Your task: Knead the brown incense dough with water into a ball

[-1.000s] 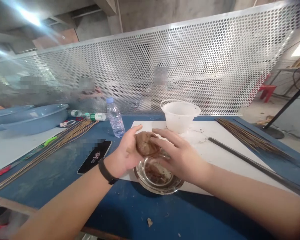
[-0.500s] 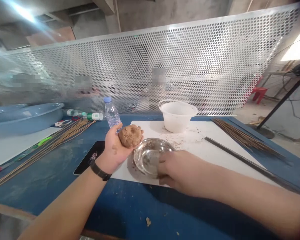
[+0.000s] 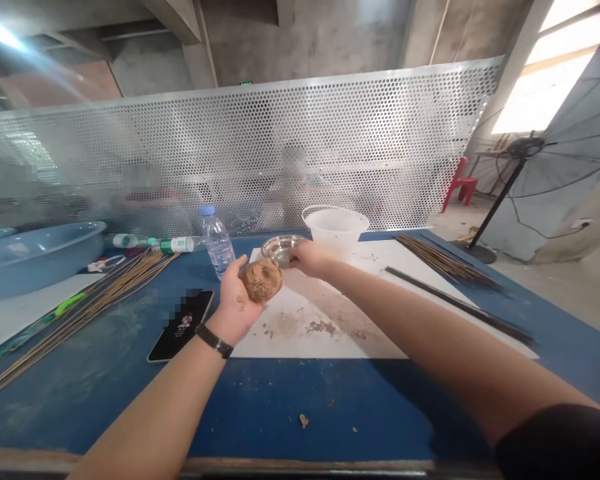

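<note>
A rounded lump of brown clay [image 3: 261, 280] rests in the palm of my left hand [image 3: 237, 293], with the fingers behind it and the thumb raised at its side. My right hand [image 3: 310, 259] is stretched far forward and grips the near right rim of a shiny metal bowl [image 3: 276, 249]. The bowl sits at the back of a white board [image 3: 280, 340], beside a white plastic bucket [image 3: 337, 230]. Brown smears and crumbs of clay [image 3: 323, 327] mark the board between my arms.
To the left stand a clear water bottle [image 3: 217, 243], a black phone [image 3: 183, 327], a bundle of thin sticks [image 3: 95, 290] and a blue basin [image 3: 45, 257]. On the right lie a dark bar [image 3: 455, 303] and more sticks [image 3: 440, 260]. A perforated metal screen [image 3: 220, 153] closes the back.
My right hand left the clay, took hold of the metal bowl and moved it forward to the back of the board. The clay stayed in my left hand, which shifted left.
</note>
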Motion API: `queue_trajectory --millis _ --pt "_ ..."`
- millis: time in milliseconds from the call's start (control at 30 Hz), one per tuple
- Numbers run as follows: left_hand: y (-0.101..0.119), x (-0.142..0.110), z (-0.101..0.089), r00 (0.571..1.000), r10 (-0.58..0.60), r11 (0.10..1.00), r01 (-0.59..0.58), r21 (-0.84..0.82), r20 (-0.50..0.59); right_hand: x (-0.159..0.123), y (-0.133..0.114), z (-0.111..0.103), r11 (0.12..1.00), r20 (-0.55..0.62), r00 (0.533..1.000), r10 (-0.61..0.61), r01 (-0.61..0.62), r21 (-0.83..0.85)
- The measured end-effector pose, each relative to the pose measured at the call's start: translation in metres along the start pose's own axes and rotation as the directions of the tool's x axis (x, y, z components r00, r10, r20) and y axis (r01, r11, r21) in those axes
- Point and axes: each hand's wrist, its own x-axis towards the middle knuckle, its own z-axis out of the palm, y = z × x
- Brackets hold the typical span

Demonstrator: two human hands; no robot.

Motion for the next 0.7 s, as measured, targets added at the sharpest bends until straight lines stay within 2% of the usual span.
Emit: queue_trajectory --millis 100,167,200,267,333,433,533,600,700 --pt "-0.002 0.006 -0.004 1.0 -0.003 1.0 0.003 -0.01 0.0 -0.011 0.008 -0.003 0.999 -0.077 0.996 0.037 -0.034 0.033" --pt "-0.002 0.009 -0.007 1.0 -0.009 1.0 0.009 -0.02 0.009 -0.027 0.017 -0.01 0.986 -0.123 0.988 0.089 -0.07 0.15" --pt "-0.003 0.009 -0.008 1.0 -0.012 1.0 0.012 -0.023 0.017 -0.037 0.023 -0.015 0.961 -0.13 0.983 0.13 -0.092 0.261" --pt "-0.003 0.009 -0.008 0.999 -0.019 0.999 0.02 -0.025 0.038 -0.057 0.039 -0.025 0.844 -0.085 0.976 0.201 -0.129 0.521" --pt "-0.005 0.007 -0.007 0.998 -0.029 0.999 0.03 -0.019 0.048 -0.075 0.058 -0.034 0.711 0.005 0.979 0.204 -0.152 0.687" --pt "-0.007 0.003 -0.003 0.998 -0.045 0.999 0.045 0.007 0.04 -0.091 0.081 -0.038 0.627 0.023 0.974 0.225 -0.163 0.762" --pt "-0.009 0.001 -0.001 0.998 -0.056 0.997 0.055 0.052 0.024 -0.09 0.09 -0.03 0.581 -0.013 0.966 0.26 -0.145 0.801" --pt "-0.009 0.003 -0.001 0.998 -0.06 0.996 0.059 0.071 0.014 -0.084 0.09 -0.022 0.575 -0.032 0.963 0.267 -0.132 0.808" --pt "-0.009 0.006 -0.002 0.998 -0.058 0.996 0.057 0.066 0.006 -0.075 0.084 -0.015 0.61 -0.054 0.965 0.256 -0.118 0.784"
